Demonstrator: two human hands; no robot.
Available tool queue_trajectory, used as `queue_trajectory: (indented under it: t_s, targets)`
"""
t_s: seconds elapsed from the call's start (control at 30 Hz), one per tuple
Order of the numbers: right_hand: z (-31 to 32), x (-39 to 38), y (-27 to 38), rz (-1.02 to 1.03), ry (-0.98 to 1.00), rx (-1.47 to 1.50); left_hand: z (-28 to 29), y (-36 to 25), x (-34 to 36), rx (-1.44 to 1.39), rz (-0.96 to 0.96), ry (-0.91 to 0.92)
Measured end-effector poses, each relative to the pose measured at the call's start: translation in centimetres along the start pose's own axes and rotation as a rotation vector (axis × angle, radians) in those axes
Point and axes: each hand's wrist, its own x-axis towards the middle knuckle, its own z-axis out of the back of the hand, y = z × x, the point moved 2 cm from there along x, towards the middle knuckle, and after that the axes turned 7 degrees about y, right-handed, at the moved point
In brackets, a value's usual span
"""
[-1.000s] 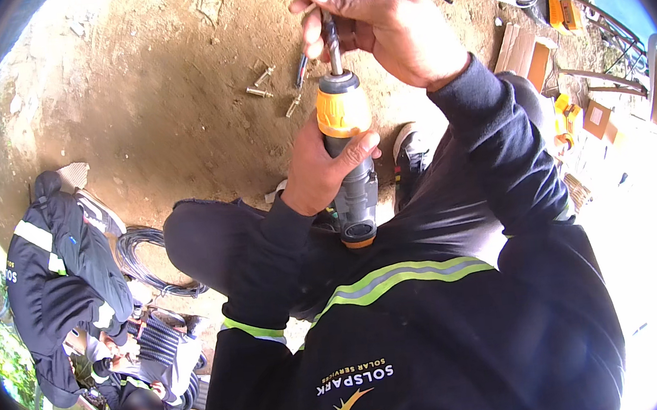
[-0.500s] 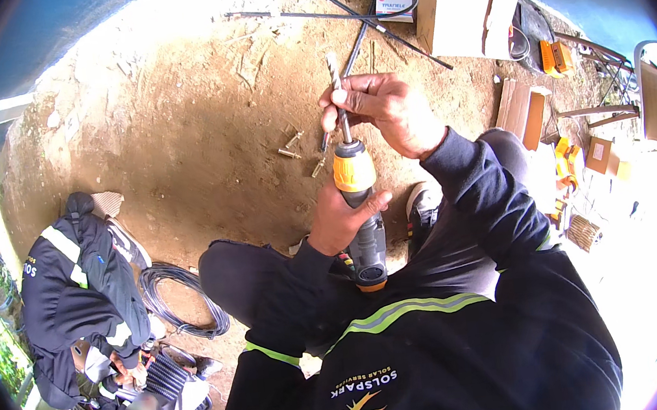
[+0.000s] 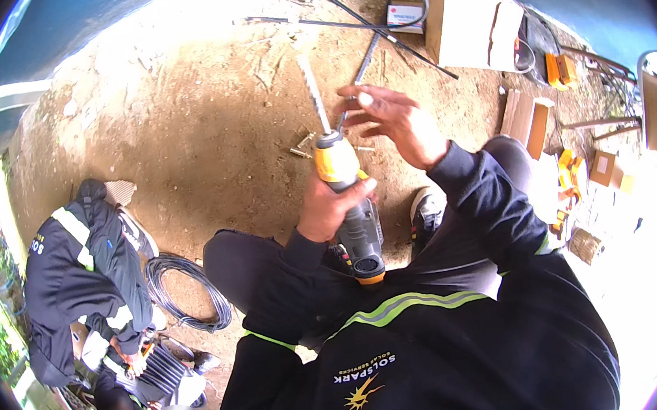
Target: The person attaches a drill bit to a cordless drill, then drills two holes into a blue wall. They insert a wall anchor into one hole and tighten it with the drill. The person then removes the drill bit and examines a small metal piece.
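My left hand (image 3: 329,206) is wrapped around the front of a grey and orange power drill (image 3: 361,237), whose rear end rests close to my lap. A long metal drill bit (image 3: 314,92) sticks out of the chuck, pointing away from me and slightly left. My right hand (image 3: 400,123) is off to the right of the bit, fingers spread, apart from it and holding nothing. On the dirt just beyond the drill lie several small brass-coloured bolt-like pieces (image 3: 303,146), partly hidden by the chuck.
Black cables (image 3: 366,59) lie on the dirt ahead, beside a large cardboard box (image 3: 465,26). A coil of black cable (image 3: 187,294) sits at left, near a bent-over person in dark workwear (image 3: 74,277) and another person below. Orange tools (image 3: 559,70) and cardboard pieces lie at right.
My right hand has let go of the drill bit and opened, moving to the right. The drill's front end has swung left in my left hand.
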Motion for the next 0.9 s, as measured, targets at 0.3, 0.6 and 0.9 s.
queue_trajectory:
  t_s: [0.3, 0.6, 0.9]
  targets:
    - [-2.1, -2.2, -5.2, 0.104, 0.521, -0.984, 8.8, -6.8, 0.9, -0.118, -0.264, -0.275]
    - [-4.0, -2.8, -7.2, 0.299, 0.409, -1.031, 8.3, -10.5, -4.9, -0.137, -0.398, -0.182]
    - [-4.1, -3.4, -8.3, 0.477, 0.46, -1.283, 10.8, -12.7, -11.6, -0.332, -0.348, -0.085]
